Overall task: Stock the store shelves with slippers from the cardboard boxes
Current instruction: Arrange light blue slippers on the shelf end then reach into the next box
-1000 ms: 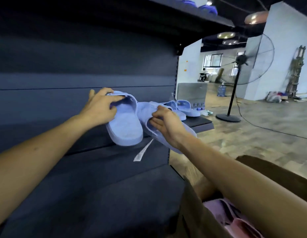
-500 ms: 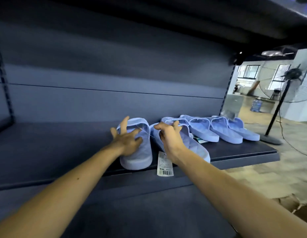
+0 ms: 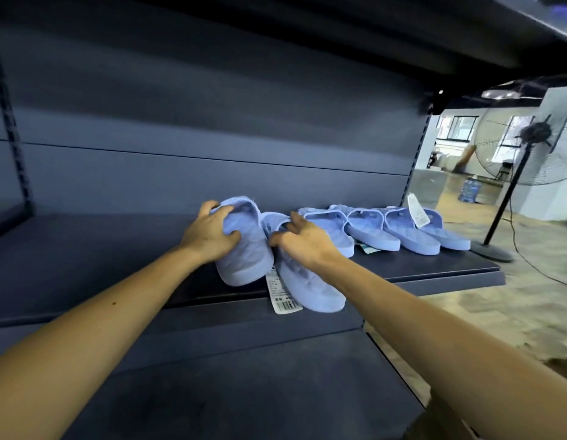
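Dim and bluish inside the shelf bay, daylight entering from windows at far right. Soft shadow beneath the upper shelf. Wide-angle bending at edges; slight blur on forearms and floor fan.

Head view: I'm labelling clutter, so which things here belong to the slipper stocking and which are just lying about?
Part of the job:
left hand on one light blue slipper
right hand on its mate
slippers already placed
shelf
price tag

Just around:
standing fan
water bottle
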Tool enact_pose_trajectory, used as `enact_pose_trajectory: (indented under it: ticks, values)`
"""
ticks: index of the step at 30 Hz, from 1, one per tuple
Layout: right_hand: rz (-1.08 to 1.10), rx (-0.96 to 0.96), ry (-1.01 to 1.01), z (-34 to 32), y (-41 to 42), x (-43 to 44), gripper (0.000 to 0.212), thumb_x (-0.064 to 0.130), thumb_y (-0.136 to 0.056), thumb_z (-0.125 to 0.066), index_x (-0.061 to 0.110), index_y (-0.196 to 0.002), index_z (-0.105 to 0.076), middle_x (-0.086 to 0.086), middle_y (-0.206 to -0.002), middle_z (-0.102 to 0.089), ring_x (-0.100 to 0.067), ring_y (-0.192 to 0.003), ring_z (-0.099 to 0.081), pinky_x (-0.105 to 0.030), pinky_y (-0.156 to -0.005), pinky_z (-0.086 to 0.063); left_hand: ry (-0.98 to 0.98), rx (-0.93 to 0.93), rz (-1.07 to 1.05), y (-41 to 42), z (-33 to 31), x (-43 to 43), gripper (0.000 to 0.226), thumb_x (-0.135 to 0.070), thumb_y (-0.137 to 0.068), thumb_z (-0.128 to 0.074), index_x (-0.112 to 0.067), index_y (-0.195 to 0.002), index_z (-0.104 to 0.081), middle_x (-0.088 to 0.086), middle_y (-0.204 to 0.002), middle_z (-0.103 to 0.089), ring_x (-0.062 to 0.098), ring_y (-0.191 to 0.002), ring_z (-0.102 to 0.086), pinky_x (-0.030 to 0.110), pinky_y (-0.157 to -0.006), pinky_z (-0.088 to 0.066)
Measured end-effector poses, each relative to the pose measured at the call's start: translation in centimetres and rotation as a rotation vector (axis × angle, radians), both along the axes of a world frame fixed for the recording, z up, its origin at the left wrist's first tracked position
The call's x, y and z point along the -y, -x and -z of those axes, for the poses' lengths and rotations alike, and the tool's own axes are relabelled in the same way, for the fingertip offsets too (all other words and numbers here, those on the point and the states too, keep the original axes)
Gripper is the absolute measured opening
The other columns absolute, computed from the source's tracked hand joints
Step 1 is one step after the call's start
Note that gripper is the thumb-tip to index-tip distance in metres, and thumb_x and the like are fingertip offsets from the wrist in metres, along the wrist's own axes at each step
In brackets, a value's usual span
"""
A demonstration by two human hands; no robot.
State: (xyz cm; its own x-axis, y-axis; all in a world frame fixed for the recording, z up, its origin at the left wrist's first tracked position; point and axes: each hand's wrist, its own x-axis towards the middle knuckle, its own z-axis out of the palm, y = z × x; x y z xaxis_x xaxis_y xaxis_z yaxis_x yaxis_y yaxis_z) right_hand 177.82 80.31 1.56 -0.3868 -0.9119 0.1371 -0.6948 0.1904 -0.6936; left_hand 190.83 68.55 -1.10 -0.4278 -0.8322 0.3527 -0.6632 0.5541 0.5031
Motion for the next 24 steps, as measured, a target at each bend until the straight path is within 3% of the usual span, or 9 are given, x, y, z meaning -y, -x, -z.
enact_pose_trajectory:
  ticks: [3, 6, 8, 10, 12, 13, 18, 22, 24]
  values:
    - [-0.12, 0.03, -0.074, 1.4, 0.0, 0.7, 0.08, 0.024, -0.085, -0.06, 0.019, -0.15, -0.013, 0.002, -0.149, -0.037, -0.018, -0.137, -0.034, -0.025, -0.108, -0.027, -0.052, 0.143, 0.002, -0.7, -0.1, -0.1, 0.049, -0.029, -0.09, -0.053, -0.03, -0.138, -0.041, 0.003, -0.157, -0.011, 0.023, -0.143, -0.019, 0.033, -0.115, -0.023]
    - [-0.158, -0.107, -0.026, 2.6, 0.2, 0.1, 0.084, 0.019, -0.088, -0.057, 0.018, -0.15, 0.0, -0.004, -0.143, -0.045, -0.022, -0.128, -0.045, -0.025, -0.104, -0.032, -0.104, 0.312, -0.092, 0.1, 0.0, -2.6, 0.042, -0.047, -0.094, -0.04, -0.043, -0.136, -0.039, -0.003, -0.158, 0.005, 0.033, -0.145, 0.002, 0.044, -0.115, -0.015]
    - [-0.139, -0.262, -0.009, 3.0, 0.5, -0.8, 0.073, 0.021, -0.091, -0.051, 0.019, -0.15, -0.008, -0.009, -0.133, -0.054, -0.026, -0.118, -0.053, -0.032, -0.099, -0.041, -0.111, 0.405, -0.086, 1.8, 0.3, -5.1, 0.044, -0.05, -0.096, -0.029, -0.039, -0.138, -0.034, -0.003, -0.158, 0.002, 0.035, -0.143, 0.005, 0.046, -0.112, -0.012]
    - [-0.099, -0.395, 0.008, 3.5, 0.9, -1.9, 0.054, 0.027, -0.092, -0.046, 0.016, -0.144, -0.032, -0.008, -0.134, -0.054, -0.028, -0.119, -0.052, -0.035, -0.097, -0.043, -0.104, 0.466, -0.07, 3.3, 1.0, -6.5, 0.046, -0.048, -0.097, -0.02, -0.032, -0.137, -0.035, -0.002, -0.154, -0.02, 0.034, -0.141, -0.011, 0.046, -0.109, -0.016]
    - [-0.091, -0.471, 0.094, 4.5, 1.3, -2.9, 0.04, 0.036, -0.092, -0.04, 0.014, -0.121, -0.057, -0.005, -0.126, -0.059, -0.027, -0.117, -0.053, -0.036, -0.097, -0.043, -0.046, 0.47, -0.086, 3.7, 1.7, -6.5, 0.048, -0.048, -0.096, -0.017, -0.028, -0.134, -0.038, -0.004, -0.146, -0.035, 0.031, -0.137, -0.024, 0.046, -0.106, -0.02]
    - [-0.103, -0.508, 0.145, 5.0, 1.4, -3.4, 0.047, 0.044, -0.09, -0.033, 0.015, -0.11, -0.063, -0.003, -0.119, -0.062, -0.027, -0.113, -0.054, -0.036, -0.095, -0.042, -0.021, 0.456, -0.092, 3.6, 1.8, -6.3, 0.048, -0.048, -0.096, -0.017, -0.027, -0.132, -0.04, -0.005, -0.144, -0.039, 0.03, -0.135, -0.028, 0.047, -0.105, -0.021]
    - [-0.16, -0.648, 0.168, 6.6, 2.5, -4.8, 0.09, 0.066, -0.07, -0.004, 0.02, -0.131, -0.051, 0.005, -0.134, -0.053, -0.018, -0.126, -0.043, -0.028, -0.109, -0.029, 0.013, 0.454, -0.046, 3.0, 1.6, -6.0, 0.049, -0.049, -0.097, -0.016, -0.027, -0.135, -0.039, -0.005, -0.146, -0.039, 0.027, -0.136, -0.03, 0.045, -0.11, -0.024]
    - [-0.172, -0.686, 0.094, 6.7, 2.8, -4.2, 0.098, 0.072, -0.068, 0.003, 0.02, -0.136, -0.046, 0.004, -0.142, -0.046, -0.022, -0.134, -0.034, -0.033, -0.114, -0.023, 0.024, 0.47, -0.046, 3.0, 1.9, -5.5, 0.052, -0.053, -0.096, -0.015, -0.027, -0.135, -0.038, -0.006, -0.146, -0.039, 0.027, -0.136, -0.031, 0.047, -0.109, -0.027]
    - [-0.155, -0.686, 0.067, 6.4, 2.8, -3.9, 0.089, 0.076, -0.079, 0.0, 0.024, -0.138, -0.043, 0.006, -0.145, -0.041, -0.022, -0.138, -0.026, -0.034, -0.115, -0.019, 0.003, 0.484, -0.042, 3.1, 2.1, -5.1, 0.054, -0.055, -0.095, -0.015, -0.027, -0.134, -0.039, -0.007, -0.147, -0.038, 0.027, -0.136, -0.032, 0.048, -0.108, -0.027]
